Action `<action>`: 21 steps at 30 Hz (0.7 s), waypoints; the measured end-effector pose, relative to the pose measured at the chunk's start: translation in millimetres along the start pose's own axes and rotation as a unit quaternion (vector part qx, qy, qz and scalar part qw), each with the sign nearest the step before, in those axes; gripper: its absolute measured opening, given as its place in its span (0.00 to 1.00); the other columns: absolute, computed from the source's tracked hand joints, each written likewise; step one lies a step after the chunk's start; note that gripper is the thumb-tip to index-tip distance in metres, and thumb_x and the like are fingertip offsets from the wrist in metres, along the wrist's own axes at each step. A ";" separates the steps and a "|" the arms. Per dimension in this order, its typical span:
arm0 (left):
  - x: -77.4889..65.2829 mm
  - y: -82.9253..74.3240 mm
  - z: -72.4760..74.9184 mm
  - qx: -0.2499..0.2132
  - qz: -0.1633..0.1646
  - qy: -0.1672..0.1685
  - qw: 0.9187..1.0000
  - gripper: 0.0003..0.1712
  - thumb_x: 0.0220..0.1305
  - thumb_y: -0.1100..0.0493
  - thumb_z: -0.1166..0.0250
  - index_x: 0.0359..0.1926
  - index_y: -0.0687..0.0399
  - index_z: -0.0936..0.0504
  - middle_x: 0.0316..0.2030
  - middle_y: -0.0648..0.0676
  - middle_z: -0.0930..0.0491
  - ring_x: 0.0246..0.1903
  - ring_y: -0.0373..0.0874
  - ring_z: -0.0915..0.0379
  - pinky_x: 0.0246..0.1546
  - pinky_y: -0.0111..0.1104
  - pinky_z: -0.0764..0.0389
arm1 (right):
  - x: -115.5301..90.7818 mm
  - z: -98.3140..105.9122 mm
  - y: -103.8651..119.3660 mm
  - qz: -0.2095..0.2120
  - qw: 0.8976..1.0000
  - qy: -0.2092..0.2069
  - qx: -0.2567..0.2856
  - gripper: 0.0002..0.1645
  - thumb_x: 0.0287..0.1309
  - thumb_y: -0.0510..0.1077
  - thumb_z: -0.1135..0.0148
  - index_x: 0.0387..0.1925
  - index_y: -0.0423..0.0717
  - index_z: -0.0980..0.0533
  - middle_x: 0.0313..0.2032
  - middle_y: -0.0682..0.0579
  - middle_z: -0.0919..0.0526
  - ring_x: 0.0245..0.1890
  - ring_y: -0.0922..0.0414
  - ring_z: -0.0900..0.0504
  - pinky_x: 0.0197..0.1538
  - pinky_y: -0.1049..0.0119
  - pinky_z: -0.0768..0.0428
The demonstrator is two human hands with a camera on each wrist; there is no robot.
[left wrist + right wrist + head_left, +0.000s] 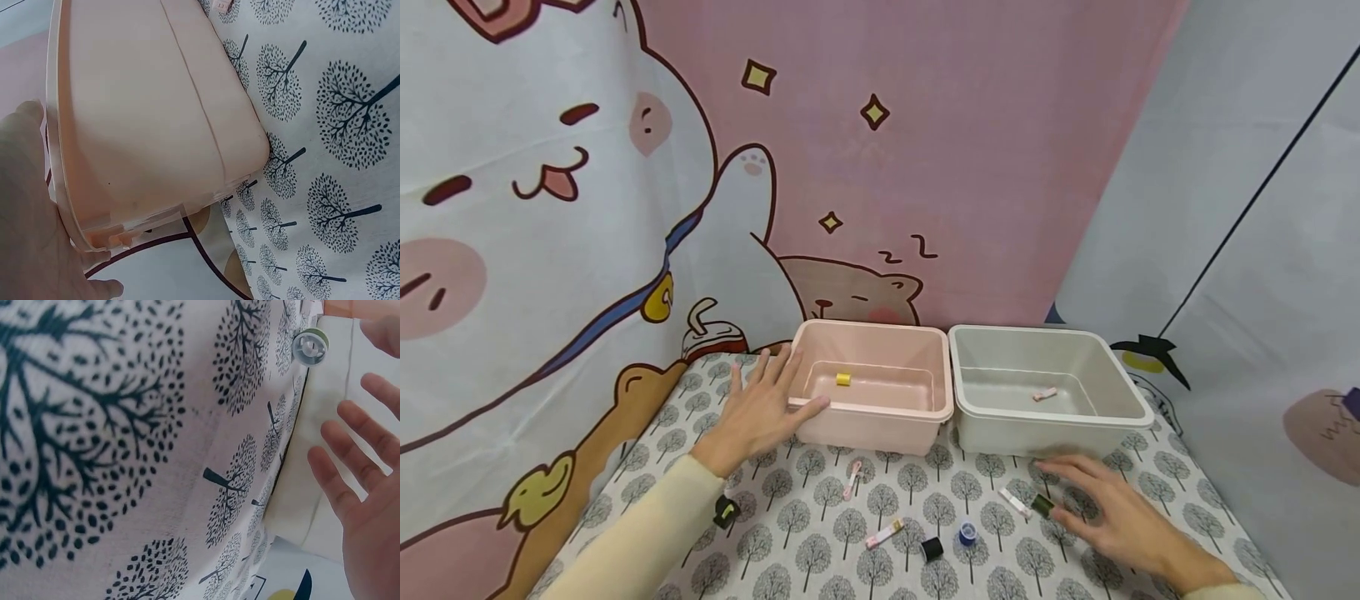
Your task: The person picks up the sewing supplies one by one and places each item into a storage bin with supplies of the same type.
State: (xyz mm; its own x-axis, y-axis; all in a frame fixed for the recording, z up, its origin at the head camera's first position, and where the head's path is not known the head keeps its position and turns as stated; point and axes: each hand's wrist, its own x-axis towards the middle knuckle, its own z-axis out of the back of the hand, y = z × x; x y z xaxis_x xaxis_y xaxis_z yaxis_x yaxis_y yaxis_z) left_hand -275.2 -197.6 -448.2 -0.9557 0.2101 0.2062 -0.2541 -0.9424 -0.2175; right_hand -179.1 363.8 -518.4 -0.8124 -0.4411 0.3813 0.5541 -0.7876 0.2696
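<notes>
Tree-printed cloth (808,577) covers the work surface, with a cartoon backdrop (977,167) hanging behind it. Two open bins stand side by side at the far part of the cloth: a pink bin (865,429) on the left and an off-white bin (1030,433) on the right. One yellow spool (843,380) lies inside the pink bin; one small pale strip (1045,393) lies inside the off-white bin.

Left hand (758,419): at the left end of the pink bin, fingers spread wide and largely straight, thumb along the front rim. It rests against the bin without gripping it.

Right hand (1112,510): in front of the off-white bin, fingers extended and apart, thumb well separated from them, nothing held. Green spool (1042,505) lies on the cloth just beside the thumb tip; whether they touch cannot be determined. A white strip (1015,503) lies just left of that spool.

Farther left on the cloth: blue spool (967,534), black spool (932,549), pink-and-yellow strip (884,534) and pink strip (852,480), all apart from one another.
</notes>
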 end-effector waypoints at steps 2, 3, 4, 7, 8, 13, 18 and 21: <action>0.6 0.0 0.2 0.002 -0.001 0.001 1.000 0.62 0.82 0.16 0.50 0.96 0.49 0.48 0.96 0.58 0.54 0.95 0.70 0.59 0.88 0.81 0.66 | -0.6 -1.3 -1.7 0.004 1.000 0.004 0.003 0.41 0.63 0.56 0.11 0.75 0.59 0.15 0.72 0.48 0.12 0.65 0.36 0.11 0.56 0.18 0.11; 0.8 -0.2 0.3 0.002 -0.002 0.002 1.000 0.62 0.82 0.16 0.50 0.96 0.50 0.48 0.96 0.58 0.54 0.95 0.70 0.58 0.88 0.81 0.65 | -1.0 -2.0 -2.6 0.006 1.000 0.006 0.004 0.41 0.62 0.56 0.11 0.75 0.59 0.15 0.72 0.48 0.12 0.65 0.36 0.11 0.56 0.18 0.11; 1.0 -0.2 0.3 0.002 -0.002 0.003 1.000 0.62 0.82 0.16 0.50 0.96 0.51 0.48 0.96 0.58 0.54 0.95 0.70 0.58 0.88 0.81 0.65 | -1.2 -2.6 -3.8 0.006 1.000 0.009 0.006 0.41 0.62 0.57 0.10 0.75 0.59 0.15 0.72 0.49 0.12 0.65 0.36 0.11 0.56 0.19 0.11; 1.4 0.0 0.2 0.001 -0.001 0.007 1.000 0.63 0.83 0.16 0.51 0.96 0.53 0.49 0.96 0.58 0.55 0.95 0.70 0.58 0.88 0.81 0.65 | -1.7 -4.0 -7.2 0.003 1.000 0.022 0.018 0.42 0.62 0.59 0.11 0.76 0.59 0.15 0.72 0.48 0.12 0.65 0.35 0.11 0.56 0.19 0.11; 1.2 0.3 0.0 0.001 0.000 0.009 1.000 0.63 0.83 0.16 0.51 0.96 0.53 0.50 0.96 0.58 0.55 0.95 0.70 0.59 0.89 0.80 0.65 | -1.8 -4.4 -8.1 0.000 0.999 0.027 0.021 0.42 0.62 0.60 0.11 0.76 0.60 0.16 0.72 0.48 0.12 0.65 0.35 0.11 0.56 0.19 0.11; 1.7 1.5 -1.2 -0.002 0.002 0.014 1.000 0.64 0.82 0.15 0.52 0.96 0.54 0.51 0.96 0.57 0.57 0.95 0.69 0.60 0.89 0.79 0.67 | -0.8 -6.1 -13.0 -0.015 0.998 0.054 0.027 0.43 0.62 0.64 0.12 0.76 0.64 0.15 0.72 0.50 0.11 0.65 0.39 0.10 0.58 0.26 0.08; 2.1 1.4 -0.6 -0.008 0.003 0.016 1.000 0.64 0.82 0.15 0.51 0.97 0.54 0.52 0.96 0.57 0.57 0.95 0.69 0.60 0.90 0.79 0.68 | -0.1 -9.3 -19.1 -0.016 0.998 0.062 0.016 0.41 0.61 0.66 0.11 0.73 0.67 0.14 0.68 0.58 0.10 0.63 0.55 0.09 0.60 0.42 0.06; 2.2 1.1 -0.8 -0.012 0.003 0.017 1.000 0.64 0.82 0.15 0.50 0.97 0.54 0.52 0.96 0.57 0.57 0.95 0.69 0.60 0.89 0.79 0.68 | 0.2 -11.2 -21.2 -0.015 0.998 0.061 0.017 0.39 0.60 0.66 0.11 0.72 0.67 0.13 0.67 0.61 0.10 0.62 0.58 0.09 0.61 0.46 0.06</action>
State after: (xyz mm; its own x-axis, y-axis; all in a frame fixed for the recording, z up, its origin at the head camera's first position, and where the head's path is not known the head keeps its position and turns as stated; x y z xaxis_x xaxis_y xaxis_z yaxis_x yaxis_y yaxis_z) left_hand -277.7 -198.0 -448.7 -0.9616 0.2136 0.1727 -0.2514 -0.9375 -0.2406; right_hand -193.1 375.6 -534.0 -0.8436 -0.4684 0.2625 0.5335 -0.7867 0.3106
